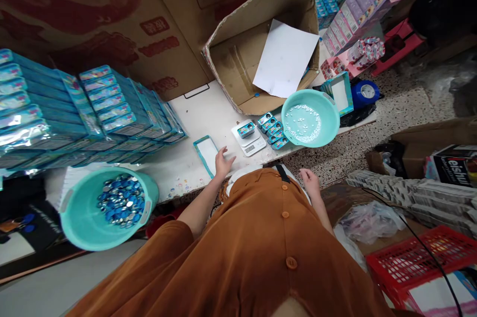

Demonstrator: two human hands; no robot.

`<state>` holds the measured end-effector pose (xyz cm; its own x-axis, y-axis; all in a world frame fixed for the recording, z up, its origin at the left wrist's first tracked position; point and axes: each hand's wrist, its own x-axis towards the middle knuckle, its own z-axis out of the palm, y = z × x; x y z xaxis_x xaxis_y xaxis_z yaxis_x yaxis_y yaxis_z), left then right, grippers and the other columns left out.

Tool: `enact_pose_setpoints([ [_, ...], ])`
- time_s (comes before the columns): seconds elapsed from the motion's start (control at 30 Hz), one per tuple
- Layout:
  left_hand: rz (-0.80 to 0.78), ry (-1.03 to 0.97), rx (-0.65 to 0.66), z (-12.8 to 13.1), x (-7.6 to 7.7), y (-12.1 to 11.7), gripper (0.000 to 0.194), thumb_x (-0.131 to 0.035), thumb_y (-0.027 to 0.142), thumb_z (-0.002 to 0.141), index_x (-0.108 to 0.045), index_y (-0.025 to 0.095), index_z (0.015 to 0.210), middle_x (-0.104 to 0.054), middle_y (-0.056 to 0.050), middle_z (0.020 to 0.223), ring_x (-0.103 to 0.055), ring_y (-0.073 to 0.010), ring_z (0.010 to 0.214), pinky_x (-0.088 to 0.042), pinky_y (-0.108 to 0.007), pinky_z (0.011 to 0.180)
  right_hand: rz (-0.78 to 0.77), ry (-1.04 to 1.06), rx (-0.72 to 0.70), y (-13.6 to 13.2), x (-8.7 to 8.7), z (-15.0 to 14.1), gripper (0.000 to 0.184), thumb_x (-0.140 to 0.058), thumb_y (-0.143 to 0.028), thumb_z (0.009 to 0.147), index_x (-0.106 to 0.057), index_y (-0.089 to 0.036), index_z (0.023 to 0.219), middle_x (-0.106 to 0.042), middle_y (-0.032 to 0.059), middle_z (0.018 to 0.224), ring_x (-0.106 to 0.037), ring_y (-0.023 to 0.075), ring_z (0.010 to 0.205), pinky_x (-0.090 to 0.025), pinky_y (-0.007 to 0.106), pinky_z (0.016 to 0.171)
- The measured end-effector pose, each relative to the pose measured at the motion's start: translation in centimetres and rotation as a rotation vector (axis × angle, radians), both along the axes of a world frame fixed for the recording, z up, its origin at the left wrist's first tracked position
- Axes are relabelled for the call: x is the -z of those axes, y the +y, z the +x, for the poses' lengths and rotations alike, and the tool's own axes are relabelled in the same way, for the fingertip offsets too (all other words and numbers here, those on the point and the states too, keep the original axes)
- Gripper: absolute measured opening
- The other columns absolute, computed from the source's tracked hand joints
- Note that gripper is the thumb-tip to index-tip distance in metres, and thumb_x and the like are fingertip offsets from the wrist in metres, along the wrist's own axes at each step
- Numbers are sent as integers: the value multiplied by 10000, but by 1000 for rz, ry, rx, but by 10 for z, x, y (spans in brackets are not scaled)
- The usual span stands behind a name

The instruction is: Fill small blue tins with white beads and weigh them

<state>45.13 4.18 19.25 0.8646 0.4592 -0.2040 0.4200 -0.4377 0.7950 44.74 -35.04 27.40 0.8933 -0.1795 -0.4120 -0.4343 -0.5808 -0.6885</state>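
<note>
My left hand [223,162] is open over the white table, thumb and fingers apart, beside a shallow teal-edged tray [207,154] with a white inside. Nothing shows in its grasp. My right hand [310,181] hangs by my waist, below the table edge, fingers loosely curled and nothing visible in them. On a small white digital scale [255,148] sits a small blue box [246,130]. Just right of it, several similar boxes [275,130] with round dark openings stand close together. A turquoise tub [311,118] holding small white pieces overhangs the table's front edge.
A turquoise tub [69,210] of shiny blue pieces stands at left, below stacked blue packages [112,103]. Behind the scale, an open cardboard box [233,71] holds a white sheet [286,58]. A red crate [421,257] and a plastic bag [372,222] lie at right.
</note>
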Motion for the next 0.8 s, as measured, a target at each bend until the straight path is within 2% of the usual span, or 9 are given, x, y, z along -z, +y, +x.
enact_pose_setpoints([
  [0.4,-13,-46,34,27,-6,-1,555,-710,287,687,-522,221,1204,-616,-92,1128,-530,-265,1131,-407,-434,964,5,26,47,3,-7,-8,453,-460,-563,779,-676,-171,858,-710,95,837,-623,220,748,-462,328,740],
  [0.53,35,-82,125,55,-18,-3,581,-723,270,674,-523,201,1215,-605,-111,1133,-497,-288,1146,-365,-448,1005,12,32,51,4,-10,-7,441,-471,-559,774,-672,-174,852,-711,102,852,-625,228,772,-463,335,755],
  [0.7,-3,-116,168,98,-29,-20,738,-786,257,588,-486,198,1260,-584,-116,1167,-478,-310,1161,-351,-444,1013,23,18,39,3,-10,-4,446,-461,-561,783,-672,-177,865,-713,105,876,-624,233,774,-467,342,753],
  [0.8,-29,-79,133,112,-29,-31,577,-768,254,601,-557,209,1136,-618,-85,1097,-537,-286,1077,-390,-426,967,39,5,47,0,-8,-1,439,-456,-560,785,-667,-179,841,-710,99,849,-624,233,767,-469,341,752],
])
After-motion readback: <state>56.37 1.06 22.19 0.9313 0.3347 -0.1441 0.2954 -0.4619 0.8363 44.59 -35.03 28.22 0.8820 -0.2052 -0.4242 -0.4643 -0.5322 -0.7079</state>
